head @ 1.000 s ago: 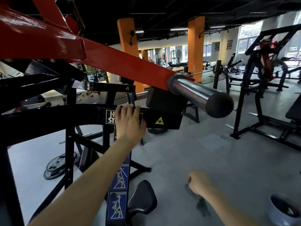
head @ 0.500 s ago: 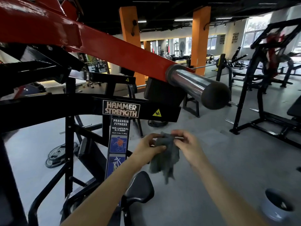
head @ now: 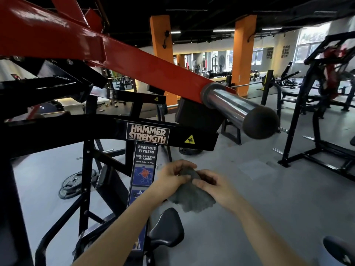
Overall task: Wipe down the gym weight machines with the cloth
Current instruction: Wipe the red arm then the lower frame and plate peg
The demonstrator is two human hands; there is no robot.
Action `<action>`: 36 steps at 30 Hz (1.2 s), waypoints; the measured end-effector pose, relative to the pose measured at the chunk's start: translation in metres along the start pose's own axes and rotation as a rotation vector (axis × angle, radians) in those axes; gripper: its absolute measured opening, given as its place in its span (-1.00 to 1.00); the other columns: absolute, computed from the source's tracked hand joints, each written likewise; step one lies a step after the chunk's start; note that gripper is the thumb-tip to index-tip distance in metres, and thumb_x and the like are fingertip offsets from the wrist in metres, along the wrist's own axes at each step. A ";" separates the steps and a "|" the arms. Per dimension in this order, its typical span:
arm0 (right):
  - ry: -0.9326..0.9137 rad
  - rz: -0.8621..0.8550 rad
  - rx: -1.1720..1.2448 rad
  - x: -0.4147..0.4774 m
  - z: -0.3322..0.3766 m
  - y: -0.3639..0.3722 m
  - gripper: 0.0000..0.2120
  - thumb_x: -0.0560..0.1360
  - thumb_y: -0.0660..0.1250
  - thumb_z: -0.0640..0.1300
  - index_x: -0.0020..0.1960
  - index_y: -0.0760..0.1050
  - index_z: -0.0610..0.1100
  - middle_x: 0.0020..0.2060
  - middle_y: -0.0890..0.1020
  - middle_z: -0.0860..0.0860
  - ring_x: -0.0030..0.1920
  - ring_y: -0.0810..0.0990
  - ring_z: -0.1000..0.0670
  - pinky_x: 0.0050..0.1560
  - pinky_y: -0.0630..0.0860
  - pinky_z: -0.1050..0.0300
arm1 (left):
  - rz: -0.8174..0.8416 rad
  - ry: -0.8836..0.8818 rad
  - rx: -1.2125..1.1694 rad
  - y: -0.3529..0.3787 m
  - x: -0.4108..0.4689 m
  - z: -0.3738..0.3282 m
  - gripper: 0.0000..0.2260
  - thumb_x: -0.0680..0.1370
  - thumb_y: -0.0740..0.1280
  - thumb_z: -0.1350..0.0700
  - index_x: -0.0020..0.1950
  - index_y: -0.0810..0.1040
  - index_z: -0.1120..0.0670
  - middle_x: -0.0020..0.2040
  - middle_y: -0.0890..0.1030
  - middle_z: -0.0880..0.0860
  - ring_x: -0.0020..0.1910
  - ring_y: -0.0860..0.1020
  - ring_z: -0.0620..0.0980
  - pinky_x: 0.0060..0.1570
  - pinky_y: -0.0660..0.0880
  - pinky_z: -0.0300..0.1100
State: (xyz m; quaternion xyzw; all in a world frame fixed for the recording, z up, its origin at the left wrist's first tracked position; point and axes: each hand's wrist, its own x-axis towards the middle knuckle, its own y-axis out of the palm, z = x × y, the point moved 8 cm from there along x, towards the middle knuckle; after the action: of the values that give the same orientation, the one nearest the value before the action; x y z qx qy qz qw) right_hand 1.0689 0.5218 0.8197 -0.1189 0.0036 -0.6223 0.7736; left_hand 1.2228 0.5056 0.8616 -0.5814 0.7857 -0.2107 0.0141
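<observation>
A grey cloth (head: 192,198) hangs between my two hands in front of me. My left hand (head: 172,176) pinches its top edge, and my right hand (head: 215,186) grips it from the right side. Just above stands the black frame beam (head: 96,129) of a Hammer Strength row machine. Its red lever arm (head: 124,52) slopes down to the right and ends in a chrome weight sleeve (head: 234,104). Both hands are below the beam and apart from it.
A black seat pad (head: 167,229) lies under my hands. Weight plates (head: 75,184) lie on the grey floor at the left. Another black machine (head: 322,112) stands at the right. A grey bucket (head: 338,250) sits at the lower right corner. Orange pillars (head: 244,54) rise behind.
My left hand came off the black beam and down to the cloth. My right hand lifted the cloth from low at my side; both now hold it together.
</observation>
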 end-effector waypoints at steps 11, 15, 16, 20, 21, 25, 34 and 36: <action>-0.728 -1.086 0.121 -0.005 0.114 -0.055 -0.58 0.67 0.28 -0.18 0.50 0.36 -0.25 0.40 0.52 -0.11 0.45 0.48 -0.09 0.47 0.42 -0.06 | -0.630 0.429 0.596 -0.086 0.032 -0.093 -0.66 0.50 0.32 0.16 0.28 0.54 0.04 0.21 0.49 -0.01 0.21 0.49 0.03 0.16 0.49 -0.03; -0.622 -1.102 -0.185 0.046 0.104 -0.009 -0.62 0.72 0.19 -0.23 0.52 0.41 -0.24 0.59 0.32 -0.13 0.62 0.24 -0.04 0.58 0.28 -0.06 | -0.575 0.348 1.118 -0.101 0.058 -0.076 -0.57 0.53 0.20 -0.11 0.34 0.53 0.02 0.28 0.54 0.05 0.39 0.39 0.16 0.40 0.28 0.19; -0.631 -1.090 -0.246 0.056 0.102 0.005 -0.60 0.73 0.18 -0.26 0.56 0.36 -0.24 0.63 0.24 -0.10 0.66 0.15 -0.08 0.61 0.21 -0.13 | -0.518 0.337 1.209 -0.100 0.062 -0.068 -0.53 0.57 0.16 -0.16 0.38 0.53 0.00 0.28 0.57 0.03 0.41 0.40 0.12 0.47 0.21 0.18; -0.702 -1.037 -0.406 0.081 0.118 0.052 -0.52 0.68 0.21 -0.30 0.59 0.30 -0.28 0.65 0.20 -0.15 0.67 0.09 -0.19 0.58 0.22 -0.28 | -0.477 0.400 1.321 -0.104 0.069 -0.067 -0.54 0.63 0.10 -0.22 0.40 0.55 -0.04 0.23 0.60 -0.03 0.28 0.46 0.07 0.41 0.23 0.08; -0.717 -1.026 -0.465 0.085 0.123 0.057 -0.52 0.68 0.23 -0.30 0.58 0.32 -0.27 0.64 0.22 -0.15 0.66 0.10 -0.19 0.57 0.23 -0.28 | -0.470 0.416 1.325 -0.106 0.070 -0.070 -0.55 0.64 0.10 -0.22 0.38 0.56 -0.05 0.21 0.61 -0.04 0.25 0.48 0.07 0.36 0.27 0.07; -0.824 -0.974 -0.691 0.088 0.115 0.046 -0.56 0.70 0.15 -0.19 0.56 0.37 -0.25 0.61 0.29 -0.16 0.63 0.19 -0.21 0.54 0.28 -0.29 | -0.437 0.470 1.342 -0.111 0.069 -0.072 -0.58 0.65 0.15 -0.22 0.35 0.58 -0.04 0.15 0.62 -0.05 0.19 0.50 0.09 0.22 0.36 0.07; -0.760 -1.161 -0.461 0.067 0.079 -0.039 -0.54 0.73 0.11 -0.25 0.61 0.23 -0.26 0.64 0.08 0.15 0.65 0.16 -0.06 0.53 0.36 -0.19 | -0.474 0.480 1.397 -0.113 0.075 -0.067 -0.60 0.66 0.12 -0.20 0.36 0.54 -0.05 0.16 0.58 -0.04 0.19 0.46 0.08 0.22 0.32 0.06; -0.716 -1.190 -0.378 0.067 0.080 -0.035 -0.51 0.68 0.12 -0.39 0.60 0.26 -0.29 0.64 0.14 0.00 0.65 0.16 -0.12 0.58 0.28 -0.16 | -0.448 0.504 1.390 -0.109 0.076 -0.067 -0.60 0.67 0.12 -0.20 0.38 0.52 -0.04 0.17 0.57 -0.04 0.20 0.46 0.08 0.23 0.31 0.05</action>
State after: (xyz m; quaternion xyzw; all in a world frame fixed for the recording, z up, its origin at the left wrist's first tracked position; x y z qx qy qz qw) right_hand 1.0630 0.4645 0.9132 -0.4295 -0.2081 -0.8499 0.2234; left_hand 1.2791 0.4310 0.9775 -0.5183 0.3160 -0.7797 0.1537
